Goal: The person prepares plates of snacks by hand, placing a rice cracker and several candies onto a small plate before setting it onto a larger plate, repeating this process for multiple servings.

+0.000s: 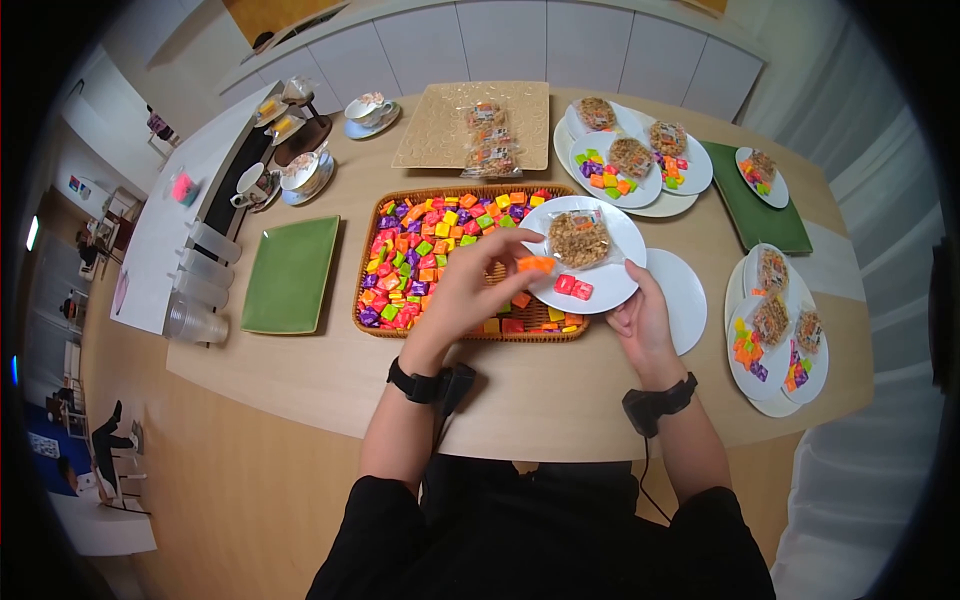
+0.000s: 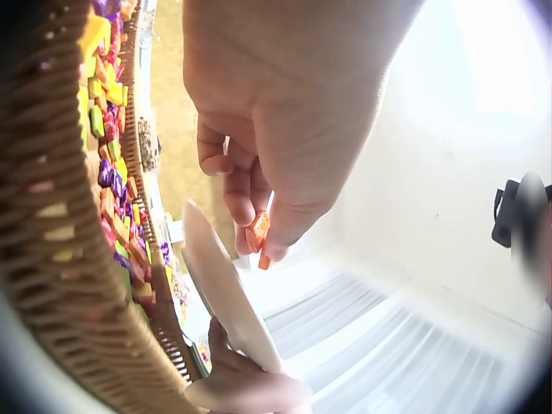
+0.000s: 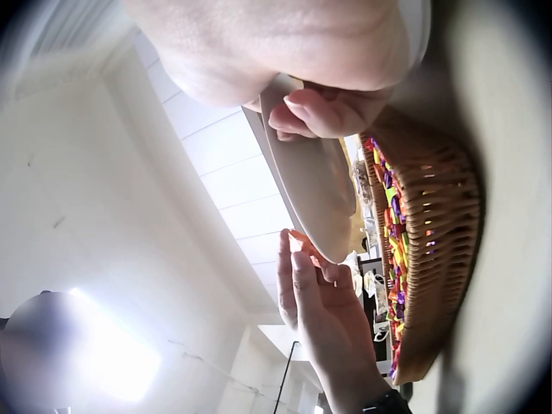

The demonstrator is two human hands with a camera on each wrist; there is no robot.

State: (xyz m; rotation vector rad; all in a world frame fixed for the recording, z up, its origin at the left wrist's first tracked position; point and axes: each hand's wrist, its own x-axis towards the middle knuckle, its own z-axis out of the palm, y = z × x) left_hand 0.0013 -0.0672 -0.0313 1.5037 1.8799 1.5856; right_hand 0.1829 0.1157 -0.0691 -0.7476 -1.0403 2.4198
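My left hand (image 1: 468,288) pinches orange-wrapped candy (image 2: 258,237) between thumb and fingers, right at the left rim of a white plate (image 1: 622,232). That plate is held up by my right hand (image 1: 643,325), its thumb over the rim and its fingers curled underneath. On the plate lie a clear-wrapped round, grainy snack (image 1: 578,238) and red candies (image 1: 573,287) side by side. Below and to the left is a wicker basket (image 1: 545,334) full of red, orange, yellow, green and purple wrapped candies (image 1: 405,262).
Another white plate (image 1: 682,300) lies right of my right hand. Filled plates (image 1: 770,355) stand at right and far right. A green tray (image 1: 290,275) is left of the basket; a beige tray (image 1: 430,125) with wrapped snacks sits behind it. Cups (image 1: 255,185) stand at far left.
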